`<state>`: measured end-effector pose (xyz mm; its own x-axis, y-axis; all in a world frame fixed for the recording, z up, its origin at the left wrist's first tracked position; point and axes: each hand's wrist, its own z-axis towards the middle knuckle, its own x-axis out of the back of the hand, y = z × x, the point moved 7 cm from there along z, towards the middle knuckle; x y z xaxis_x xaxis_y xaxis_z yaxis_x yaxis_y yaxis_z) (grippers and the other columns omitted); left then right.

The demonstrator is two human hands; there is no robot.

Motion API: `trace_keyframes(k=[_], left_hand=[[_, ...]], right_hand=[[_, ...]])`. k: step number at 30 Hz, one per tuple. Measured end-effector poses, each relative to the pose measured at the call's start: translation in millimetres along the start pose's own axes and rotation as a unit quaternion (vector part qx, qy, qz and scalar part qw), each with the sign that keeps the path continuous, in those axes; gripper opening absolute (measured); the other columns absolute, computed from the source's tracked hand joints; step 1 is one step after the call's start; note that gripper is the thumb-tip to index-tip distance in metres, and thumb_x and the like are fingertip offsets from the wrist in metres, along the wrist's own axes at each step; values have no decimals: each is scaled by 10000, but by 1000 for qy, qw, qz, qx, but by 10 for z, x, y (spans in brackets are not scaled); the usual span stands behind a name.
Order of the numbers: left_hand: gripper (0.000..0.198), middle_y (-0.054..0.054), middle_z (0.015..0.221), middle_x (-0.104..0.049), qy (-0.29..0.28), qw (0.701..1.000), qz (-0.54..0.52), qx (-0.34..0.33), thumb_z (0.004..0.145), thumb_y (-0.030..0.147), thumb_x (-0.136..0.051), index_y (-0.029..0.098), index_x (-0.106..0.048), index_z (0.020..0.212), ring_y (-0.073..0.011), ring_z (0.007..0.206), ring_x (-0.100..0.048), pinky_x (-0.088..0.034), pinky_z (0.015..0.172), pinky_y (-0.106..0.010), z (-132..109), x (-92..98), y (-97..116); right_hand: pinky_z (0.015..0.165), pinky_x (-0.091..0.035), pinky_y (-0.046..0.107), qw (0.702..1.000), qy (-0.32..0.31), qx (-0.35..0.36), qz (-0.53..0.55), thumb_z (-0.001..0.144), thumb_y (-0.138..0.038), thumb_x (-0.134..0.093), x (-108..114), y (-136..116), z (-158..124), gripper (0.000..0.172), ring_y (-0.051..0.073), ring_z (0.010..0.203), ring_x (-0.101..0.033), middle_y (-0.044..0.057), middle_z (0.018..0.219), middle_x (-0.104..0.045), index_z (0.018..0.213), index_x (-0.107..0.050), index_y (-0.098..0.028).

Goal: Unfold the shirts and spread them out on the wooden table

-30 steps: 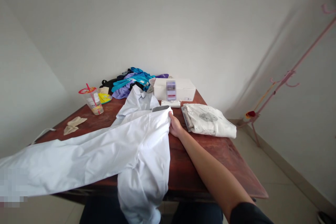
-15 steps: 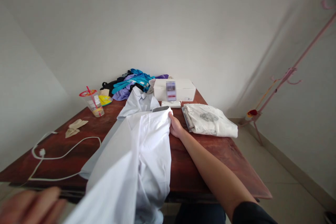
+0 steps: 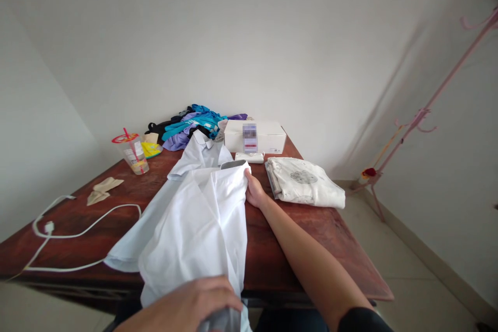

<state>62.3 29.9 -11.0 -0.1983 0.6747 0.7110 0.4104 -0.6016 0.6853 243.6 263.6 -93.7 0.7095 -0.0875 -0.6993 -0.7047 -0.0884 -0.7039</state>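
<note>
A white shirt (image 3: 198, 212) lies lengthwise on the dark wooden table (image 3: 303, 228), its collar toward the far side and its lower end hanging over the near edge. My right hand (image 3: 254, 192) grips the shirt's right edge near the shoulder. My left hand (image 3: 190, 306) is at the near table edge, fingers curled over the shirt's lower hem, holding the cloth.
A folded cream garment (image 3: 305, 184) lies right of the shirt. Behind it stand a white box (image 3: 254, 136) and a pile of blue, purple and black clothes (image 3: 192, 122). A plastic cup with a red straw (image 3: 130, 153), a crumpled tissue (image 3: 101, 190) and a white cable (image 3: 66, 223) are on the left. A pink rack (image 3: 420, 114) stands at the right wall.
The shirt's left part, spread far out to the left, has been swung over onto the rest of the shirt. My left hand came in from the left to the near hem.
</note>
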Motion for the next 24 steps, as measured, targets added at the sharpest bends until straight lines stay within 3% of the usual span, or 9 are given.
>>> trace_keyframes(k=[3, 6, 9, 11, 15, 19, 22, 24], left_hand=[[307, -19, 1278, -658, 228, 967, 13, 109, 924, 498, -583, 337, -683, 1165, -256, 1221, -587, -429, 1084, -320, -283, 722, -497], [597, -106, 1344, -618, 369, 906, 54, 203, 822, 635, -599, 254, -602, 1282, -340, 1257, -556, -411, 1103, -445, -563, 1189, -1183], [832, -174, 1243, -667, 379, 877, 53, 290, 748, 724, -581, 161, -548, 1361, -380, 1179, -609, -440, 1053, -497, -655, 1357, -1786], [890, -181, 1176, -700, 363, 880, 25, 306, 726, 742, -592, 131, -549, 1372, -379, 1118, -646, -464, 1024, -492, -606, 1382, -1996], [881, -169, 1248, -690, 363, 883, -102, 281, 672, 696, -695, 141, -585, 1347, -362, 1165, -642, -477, 1037, -455, -390, 1390, -2020], [778, -138, 1264, -692, 345, 886, -216, 221, 620, 543, -809, 172, -639, 1282, -362, 1200, -625, -498, 1027, -449, -128, 1432, -1769], [732, -126, 1219, -715, 321, 879, -289, 201, 650, 435, -792, 149, -624, 1302, -356, 1130, -663, -524, 989, -466, 56, 1466, -1580], [709, -121, 1245, -702, 343, 872, -294, 190, 677, 357, -744, 143, -598, 1337, -352, 1145, -655, -510, 1008, -473, 190, 1505, -1465]], right_hand=[[955, -564, 381, 1000, -3, -1, 4, 997, -446, -483, 0, 4, 3, 373, 241, 1035, -712, 118, 1015, -763, 1126, -664, -146], [950, -566, 383, 1000, -10, 3, 1, 977, -432, -530, -6, 0, -2, 358, 243, 1030, -714, 122, 1015, -764, 1124, -665, -136], [953, -561, 376, 999, -28, 19, -19, 931, -410, -617, -29, -18, -26, 360, 246, 1012, -720, 135, 1033, -761, 1128, -664, -112], [954, -560, 380, 998, -39, 32, -35, 897, -384, -667, -47, -33, -53, 359, 249, 992, -725, 134, 1041, -760, 1127, -664, -108], [952, -562, 388, 995, -56, 47, -61, 852, -334, -717, -90, -49, -113, 378, 248, 985, -725, 108, 1053, -763, 1168, -650, -136], [978, -545, 375, 992, -82, 58, -79, 836, -318, -725, -158, -56, -158, 420, 238, 1025, -711, 97, 1109, -753, 1211, -635, -151], [971, -546, 374, 989, -93, 51, -103, 821, -304, -737, -198, -40, -180, 426, 237, 1005, -714, 95, 1149, -742, 1208, -641, -154], [964, -547, 371, 988, -102, 47, -109, 819, -294, -738, -231, -34, -199, 431, 232, 992, -717, 87, 1157, -740, 1218, -638, -165]])
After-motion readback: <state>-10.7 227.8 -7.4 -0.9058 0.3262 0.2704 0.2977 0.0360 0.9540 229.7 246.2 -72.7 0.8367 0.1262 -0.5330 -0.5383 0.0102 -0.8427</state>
